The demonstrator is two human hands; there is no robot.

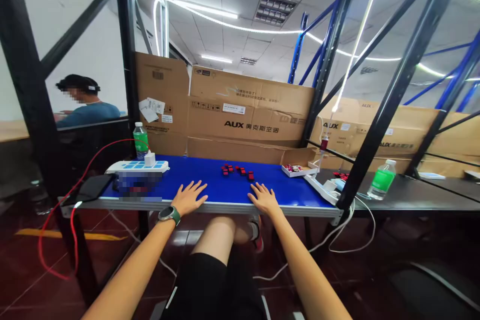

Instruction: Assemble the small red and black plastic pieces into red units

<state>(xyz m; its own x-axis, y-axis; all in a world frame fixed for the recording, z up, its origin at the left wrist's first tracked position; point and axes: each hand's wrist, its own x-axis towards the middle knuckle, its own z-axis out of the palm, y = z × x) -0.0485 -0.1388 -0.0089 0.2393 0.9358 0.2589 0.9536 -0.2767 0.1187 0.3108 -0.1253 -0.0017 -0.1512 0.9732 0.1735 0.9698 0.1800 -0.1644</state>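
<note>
My left hand point(188, 198) lies flat at the front edge of the blue tabletop point(210, 180), fingers spread, with a watch on the wrist. My right hand point(264, 198) rests the same way farther right, palm down and fingers apart. Neither hand holds anything. Beyond them, near the middle of the tabletop, lie several small red and black pieces point(242, 171), too small to name. The closest of these, a red and black piece point(251, 176), sits just past my right fingertips without touching them. A shallow open box point(299, 170) with small red and white items stands at the right.
At left are a power strip point(137, 166) with a white plug, a dark flat object point(92, 187), a red cable and a green-labelled bottle point(140, 140). Another power strip point(322, 190) lies at right beside a black post. Cardboard point(251, 115) walls the back. A person point(88, 105) sits at far left.
</note>
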